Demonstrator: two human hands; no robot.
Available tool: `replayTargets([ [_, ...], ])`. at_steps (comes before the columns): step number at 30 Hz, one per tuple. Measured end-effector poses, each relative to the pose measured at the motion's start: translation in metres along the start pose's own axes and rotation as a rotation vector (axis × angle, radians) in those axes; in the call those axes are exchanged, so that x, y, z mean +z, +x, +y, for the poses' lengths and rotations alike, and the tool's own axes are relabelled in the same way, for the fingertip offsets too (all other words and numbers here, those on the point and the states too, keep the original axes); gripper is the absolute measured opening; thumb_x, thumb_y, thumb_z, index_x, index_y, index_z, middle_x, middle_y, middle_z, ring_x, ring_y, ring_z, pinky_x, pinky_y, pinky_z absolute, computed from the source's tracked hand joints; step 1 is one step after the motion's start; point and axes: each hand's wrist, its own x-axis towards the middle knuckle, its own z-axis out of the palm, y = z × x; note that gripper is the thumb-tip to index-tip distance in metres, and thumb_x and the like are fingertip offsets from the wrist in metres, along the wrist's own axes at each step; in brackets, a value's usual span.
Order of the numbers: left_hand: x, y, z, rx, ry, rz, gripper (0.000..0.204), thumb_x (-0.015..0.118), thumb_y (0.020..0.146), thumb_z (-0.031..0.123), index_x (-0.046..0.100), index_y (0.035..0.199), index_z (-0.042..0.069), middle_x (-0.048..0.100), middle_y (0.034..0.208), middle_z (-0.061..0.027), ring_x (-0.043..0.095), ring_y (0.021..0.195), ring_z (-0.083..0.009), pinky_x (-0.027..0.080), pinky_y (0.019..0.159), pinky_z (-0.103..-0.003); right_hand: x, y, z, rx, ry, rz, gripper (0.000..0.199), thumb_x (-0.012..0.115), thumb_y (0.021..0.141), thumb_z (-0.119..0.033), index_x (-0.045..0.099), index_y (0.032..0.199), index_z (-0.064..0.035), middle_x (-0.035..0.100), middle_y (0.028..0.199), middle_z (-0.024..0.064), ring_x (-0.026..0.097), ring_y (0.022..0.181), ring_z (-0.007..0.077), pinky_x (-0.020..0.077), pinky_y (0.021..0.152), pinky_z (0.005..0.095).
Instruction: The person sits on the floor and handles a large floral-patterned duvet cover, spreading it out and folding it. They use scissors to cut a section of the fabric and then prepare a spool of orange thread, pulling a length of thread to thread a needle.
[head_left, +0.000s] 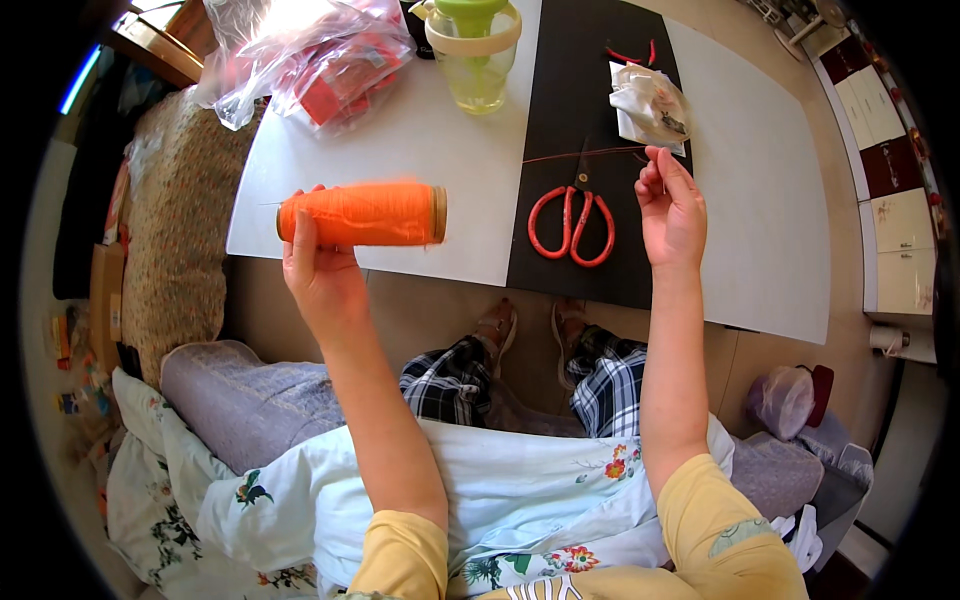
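Note:
My left hand (325, 275) is closed around a large spool of orange thread (360, 215), held sideways over the table's near left part. A thin, pale, needle-like line sticks out past the spool's left end, too fine to make out. My right hand (672, 210) is raised over the right side, thumb and fingertips pinched together on a strand of thread (585, 154). The strand runs left from the fingertips and fades from sight over the white tabletop. Below it, between my hands, lie red-handled scissors (570, 225), their blades pointing away and hard to see against the black strip.
The white table (760, 200) has a black strip (520, 270) across it. Clear plastic bags with red packets (335, 75) lie far left, beside a green-lidded cup (478, 60). A crumpled white packet (650, 105) and small red pieces (630, 55) are far right. Floral cloth (520, 480) covers my lap.

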Motion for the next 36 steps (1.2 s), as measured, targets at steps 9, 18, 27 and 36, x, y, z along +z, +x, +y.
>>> replayTargets([
  [9, 0.000, -0.004, 0.002, -0.061, -0.026, -0.312, 0.047, 0.053, 0.087, 0.010, 0.036, 0.128, -0.003, 0.049, 0.121, -0.0148, 0.046, 0.112, -0.0275, 0.034, 0.100, -0.040, -0.011, 0.004, -0.012, -0.116, 0.469, 0.153, 0.014, 0.058, 0.086, -0.014, 0.058, 0.090, -0.0009, 0.059, 0.086, 0.0062, 0.057, 0.091, 0.0218, 0.0440, 0.090, 0.0365],
  [18, 0.007, -0.007, -0.004, 0.038, 0.172, -0.232, 0.046, 0.056, 0.086, 0.010, 0.039, 0.126, -0.005, 0.050, 0.119, -0.0173, 0.050, 0.109, -0.0277, 0.037, 0.096, -0.040, -0.009, 0.000, -0.026, -0.205, -0.237, 0.307, 0.014, 0.065, 0.079, -0.012, 0.066, 0.083, 0.0019, 0.057, 0.068, 0.0025, 0.052, 0.067, 0.0091, 0.0445, 0.066, 0.0236],
  [27, 0.035, -0.022, -0.026, 0.023, 0.284, -0.364, 0.047, 0.059, 0.075, -0.007, 0.045, 0.120, 0.001, 0.053, 0.114, -0.0150, 0.050, 0.108, -0.0243, 0.039, 0.095, -0.039, 0.028, -0.019, -0.021, -0.184, -0.472, -0.270, 0.014, 0.062, 0.082, -0.012, 0.068, 0.084, 0.0011, 0.060, 0.073, 0.0020, 0.050, 0.066, 0.0072, 0.0406, 0.063, 0.0205],
  [36, 0.059, -0.052, -0.070, -0.147, 0.535, -0.540, 0.049, 0.067, 0.068, -0.009, 0.049, 0.112, 0.004, 0.055, 0.111, -0.0081, 0.053, 0.097, -0.0147, 0.045, 0.085, -0.029, 0.039, -0.027, -0.021, -0.145, -0.422, -0.317, 0.013, 0.061, 0.083, -0.009, 0.067, 0.081, 0.0021, 0.060, 0.073, 0.0035, 0.051, 0.066, 0.0083, 0.0406, 0.064, 0.0215],
])
